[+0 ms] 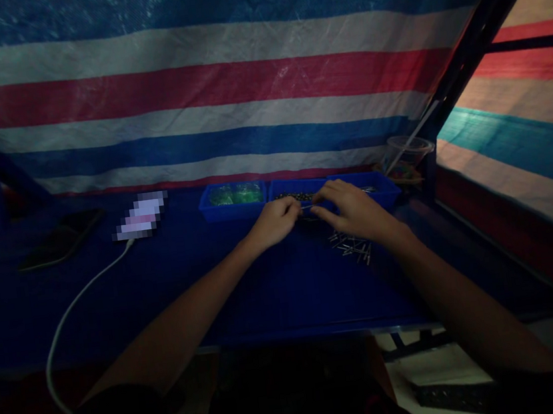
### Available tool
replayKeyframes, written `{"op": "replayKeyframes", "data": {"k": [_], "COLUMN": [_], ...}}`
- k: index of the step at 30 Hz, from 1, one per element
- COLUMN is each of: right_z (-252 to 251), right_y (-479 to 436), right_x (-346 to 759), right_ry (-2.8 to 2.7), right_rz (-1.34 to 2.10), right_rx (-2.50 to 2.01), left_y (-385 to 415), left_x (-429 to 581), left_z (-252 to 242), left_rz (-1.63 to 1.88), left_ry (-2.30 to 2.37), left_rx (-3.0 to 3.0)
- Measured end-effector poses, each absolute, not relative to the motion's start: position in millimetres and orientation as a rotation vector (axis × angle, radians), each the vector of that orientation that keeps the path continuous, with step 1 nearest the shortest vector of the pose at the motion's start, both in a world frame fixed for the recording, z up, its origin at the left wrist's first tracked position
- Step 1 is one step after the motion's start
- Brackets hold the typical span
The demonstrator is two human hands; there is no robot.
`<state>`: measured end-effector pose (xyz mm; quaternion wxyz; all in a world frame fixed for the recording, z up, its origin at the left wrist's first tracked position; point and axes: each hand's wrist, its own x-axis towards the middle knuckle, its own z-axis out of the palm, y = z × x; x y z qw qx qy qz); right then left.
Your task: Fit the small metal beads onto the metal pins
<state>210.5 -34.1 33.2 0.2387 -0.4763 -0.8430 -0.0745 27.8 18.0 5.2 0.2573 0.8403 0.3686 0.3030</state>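
Note:
My left hand [278,221] is closed in a pinch on a thin metal pin [306,207], which sticks out to the right of the fingertips. Facing it, my right hand [350,208] has its thumb and forefinger curled near the pin's other end; what lies between them is too small to make out. Just beyond both hands stands a blue bin [274,187] of small dark and gold-coloured pieces [291,196]. Below my right hand, a loose pile of thin metal pins [355,248] is spread on the blue table [288,299].
To the left is a blue bin [207,214] with green pieces in clear wrapping. Another blue bin [388,192] and a clear tub [413,146] stand right. A lit phone [141,215] with a white cable [70,309] lies left, beside a dark flat object [61,240]. Striped sheeting [221,83] hangs behind.

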Motion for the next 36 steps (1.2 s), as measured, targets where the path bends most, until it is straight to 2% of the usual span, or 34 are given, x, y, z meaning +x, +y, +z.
{"op": "replayKeyframes", "data": {"k": [6, 13, 20, 25, 28, 36], "right_z": [30.0, 41.6, 51.8, 32.9, 33.0, 42.2], "right_y": [-34.4, -36.5, -30.5, -9.8, -11.0, -19.8], "right_x": [208.5, 215.0, 261.0, 286.3, 280.5, 274.6], "right_ry": [-2.312, -2.093, -1.409, -1.397, -1.502, -2.047], "right_rz": [-0.286, -0.298, -0.520, -0.573, -0.501, 0.021], "right_rx": [-1.247, -1.271, -1.387, -1.675, -1.793, -1.929], "left_y": [23.6, 16.0, 4.5, 6.8, 10.6, 1.9], "left_x": [30.6, 33.7, 28.9, 29.8, 32.3, 33.1], "left_z": [-2.5, 2.2, -0.6, -10.7, -13.5, -5.7], "left_rz": [0.840, 0.828, 0.634, 0.357, 0.244, 0.187], "left_ry": [0.961, 0.883, 1.045, 1.260, 1.330, 1.322], "left_rx": [2.009, 2.020, 2.605, 2.852, 2.891, 2.869]}}
